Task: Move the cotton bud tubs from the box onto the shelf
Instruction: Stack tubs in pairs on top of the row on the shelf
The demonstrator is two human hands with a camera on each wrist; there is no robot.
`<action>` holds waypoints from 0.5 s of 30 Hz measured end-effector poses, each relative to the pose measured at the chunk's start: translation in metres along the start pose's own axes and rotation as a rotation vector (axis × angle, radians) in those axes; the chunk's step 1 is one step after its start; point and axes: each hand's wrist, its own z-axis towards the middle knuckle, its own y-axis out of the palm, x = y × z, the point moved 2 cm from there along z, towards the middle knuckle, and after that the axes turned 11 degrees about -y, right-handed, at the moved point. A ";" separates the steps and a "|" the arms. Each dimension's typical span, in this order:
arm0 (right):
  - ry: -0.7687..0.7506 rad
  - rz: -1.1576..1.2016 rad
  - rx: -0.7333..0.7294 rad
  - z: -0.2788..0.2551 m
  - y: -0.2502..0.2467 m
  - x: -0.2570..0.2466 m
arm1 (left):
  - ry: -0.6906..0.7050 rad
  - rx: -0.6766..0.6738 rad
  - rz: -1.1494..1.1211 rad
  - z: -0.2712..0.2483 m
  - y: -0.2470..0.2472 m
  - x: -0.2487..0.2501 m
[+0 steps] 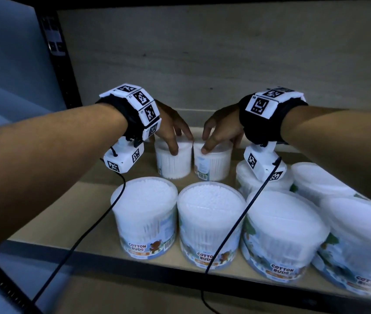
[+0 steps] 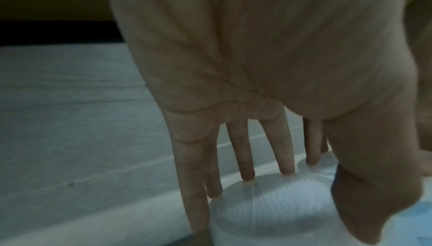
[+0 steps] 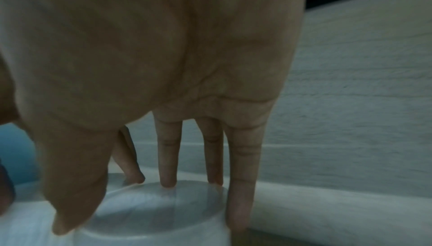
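Two cotton bud tubs stand upright side by side at the back of the wooden shelf (image 1: 44,214), close to its rear panel, their walls touching or very nearly so. The left hand (image 1: 168,125) is set over the top of the left rear tub (image 1: 173,164): the wrist view shows the fingertips (image 2: 288,167) spread along the far rim of the lid and the thumb down the near side, so the hand grips this tub from above. The right hand (image 1: 220,130) sits in like manner over the right rear tub (image 1: 212,165), fingers (image 3: 167,176) on the far edge of the lid, little finger down the outer wall and thumb at the near rim, holding it. Both tubs appear to rest on the shelf board, though the wrist views are dim and contact at the base cannot be confirmed. In front of the hands a row of further tubs stands at the shelf edge, the front left tub (image 1: 144,214) and its neighbour (image 1: 210,220) upright, labels facing outward. More tubs (image 1: 304,214) crowd the right side, just beside the right wrist.
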 end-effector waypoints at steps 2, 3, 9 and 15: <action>-0.002 -0.014 -0.004 0.002 0.000 -0.001 | -0.002 -0.010 -0.028 0.001 0.001 0.000; -0.003 -0.022 -0.006 0.002 0.000 -0.001 | -0.007 -0.012 -0.040 0.002 0.002 -0.001; -0.015 -0.077 -0.012 0.006 0.001 0.002 | -0.054 -0.035 -0.074 0.003 0.004 0.006; -0.081 -0.082 -0.072 0.003 0.002 0.005 | -0.105 0.069 -0.088 0.009 0.004 0.010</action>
